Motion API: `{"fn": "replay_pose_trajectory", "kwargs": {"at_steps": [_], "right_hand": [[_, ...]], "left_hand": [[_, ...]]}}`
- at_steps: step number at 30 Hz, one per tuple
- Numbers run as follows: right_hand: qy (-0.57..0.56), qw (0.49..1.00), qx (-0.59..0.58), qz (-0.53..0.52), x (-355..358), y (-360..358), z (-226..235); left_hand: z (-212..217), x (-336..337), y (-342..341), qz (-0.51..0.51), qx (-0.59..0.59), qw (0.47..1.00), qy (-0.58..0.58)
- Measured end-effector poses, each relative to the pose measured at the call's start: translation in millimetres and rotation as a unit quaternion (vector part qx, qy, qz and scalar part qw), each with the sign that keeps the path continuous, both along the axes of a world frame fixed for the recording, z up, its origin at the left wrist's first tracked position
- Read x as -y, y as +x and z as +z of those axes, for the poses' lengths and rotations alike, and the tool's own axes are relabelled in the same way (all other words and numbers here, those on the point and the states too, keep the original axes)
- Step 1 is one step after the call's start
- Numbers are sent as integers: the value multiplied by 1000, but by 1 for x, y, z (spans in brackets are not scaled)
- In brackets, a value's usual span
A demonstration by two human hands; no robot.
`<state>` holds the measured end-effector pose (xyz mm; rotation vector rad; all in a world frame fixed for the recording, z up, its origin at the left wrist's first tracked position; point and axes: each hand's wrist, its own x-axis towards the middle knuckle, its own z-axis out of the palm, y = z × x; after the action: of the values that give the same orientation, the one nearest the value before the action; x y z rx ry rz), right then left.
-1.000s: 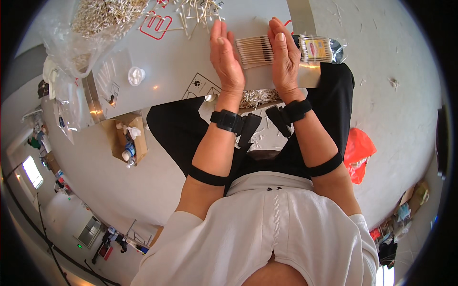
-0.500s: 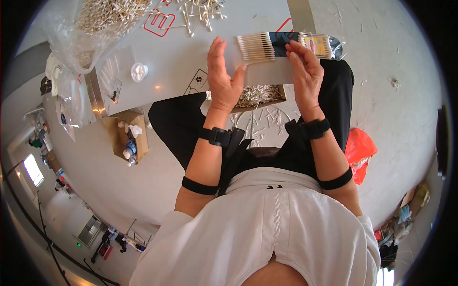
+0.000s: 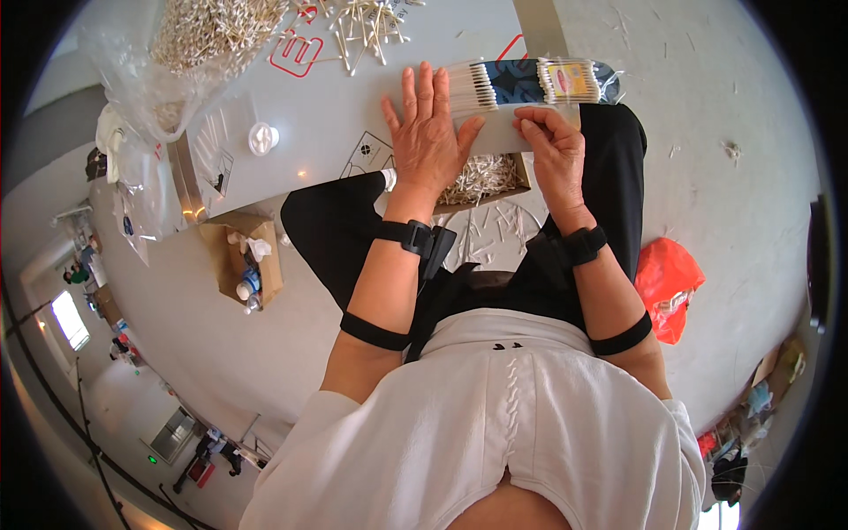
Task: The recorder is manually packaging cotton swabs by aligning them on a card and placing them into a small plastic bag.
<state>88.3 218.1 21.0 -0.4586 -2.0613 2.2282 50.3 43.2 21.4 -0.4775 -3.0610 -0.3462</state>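
Note:
My left hand (image 3: 428,132) lies flat on the table with its fingers spread, fingertips against the left end of a row of cotton swabs (image 3: 477,87). The swabs lie side by side, their right tips along a dark patterned strip (image 3: 514,81). At the strip's right part sits a clear pack of cotton swabs with a yellow label (image 3: 570,81). Just below the strip, near the table's front edge, my right hand (image 3: 558,155) is closed with thumb and index finger together. Whether anything is between them is too small to tell.
A big clear bag of cotton swabs (image 3: 216,35) stands far left, with a loose heap of swabs (image 3: 367,26) beside it. A small white cup (image 3: 262,139) stands on the table. Below the edge are a box of swabs (image 3: 484,177) and a carton (image 3: 243,261).
My left hand has come down onto the table, fingers spreading by the swabs. My right hand has drawn back from the strip toward me, fingers closing. The view has shifted slightly.

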Motion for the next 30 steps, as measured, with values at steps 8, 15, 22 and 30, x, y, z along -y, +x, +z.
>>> {"fn": "replay_pose_trajectory", "kwargs": {"at_steps": [8, 15, 22, 30], "right_hand": [[25, 1000, 3, -2, -1, -3, 0], [163, 986, -25, 37, 1, -5, 3], [138, 990, -3, 28, -3, -9, -5], [224, 973, -15, 52, -1, -15, 14]], "left_hand": [[-5, 17, 0, 71, -46, 978, 189], [-6, 25, 9, 57, -62, 978, 192], [4, 3, -10, -22, -34, 993, 108], [-8, 12, -26, -83, -52, 995, 31]]}}
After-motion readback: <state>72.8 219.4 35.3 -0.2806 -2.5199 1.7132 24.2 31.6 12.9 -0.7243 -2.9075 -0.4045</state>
